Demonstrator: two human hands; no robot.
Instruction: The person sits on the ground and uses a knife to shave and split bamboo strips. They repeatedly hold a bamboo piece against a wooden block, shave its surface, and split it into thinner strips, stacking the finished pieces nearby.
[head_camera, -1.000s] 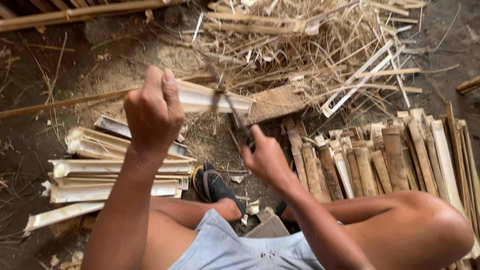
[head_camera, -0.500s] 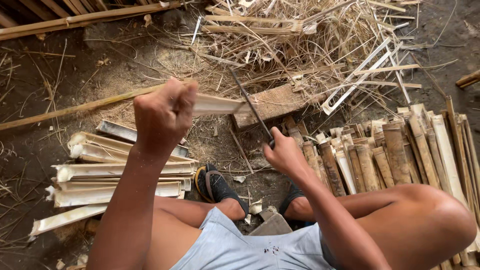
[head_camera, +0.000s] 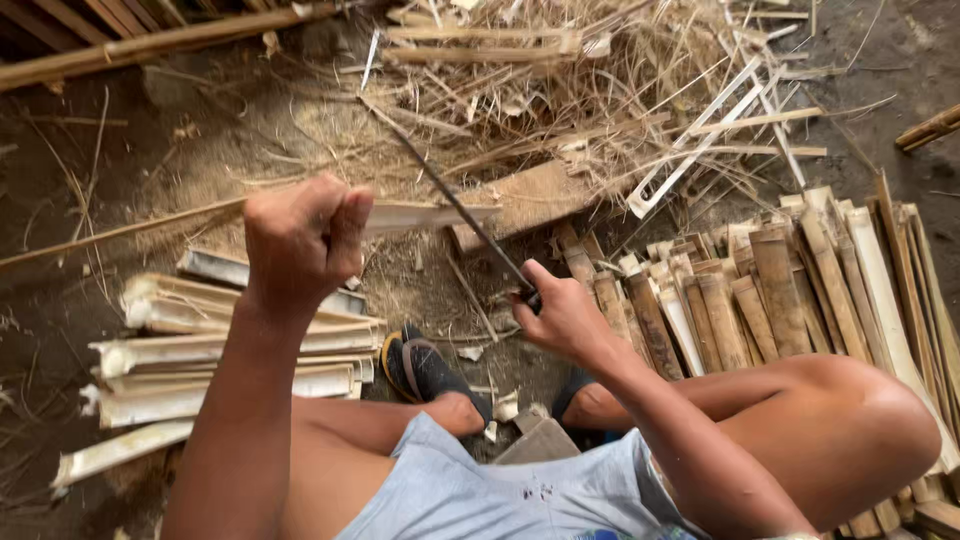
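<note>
Closest to the camera you've got the person's bent knee (head_camera: 850, 420) on the right and a light blue shirt (head_camera: 500, 495) at the bottom edge, with a dark sandal (head_camera: 425, 370) on the foot tucked in between the legs and a small wood block (head_camera: 540, 445) just in front of the lap. The left hand (head_camera: 300, 240) is clenched in a tight fist around one end of a pale bamboo strip (head_camera: 430, 215), which sticks out to the right, held up above the ground. The right hand (head_camera: 565, 320) is wrapped around the handle of a long thin knife (head_camera: 450, 200), and the blade runs up and to the left, crossing the far end of the strip, looks like it's touching it there. Left of the legs there's a stack of split bamboo pieces (head_camera: 220, 350) lying flat on the dirt floor (head_camera: 100, 170). On the right, a row of darker bamboo slats (head_camera: 760, 280) fans out beside the knee. Just past the strip sits a flat wooden board (head_camera: 530, 195). Furthest back is a messy pile of shavings and thin splinters (head_camera: 580, 80), plus a long bamboo pole (head_camera: 170, 40) in the top left corner.
</note>
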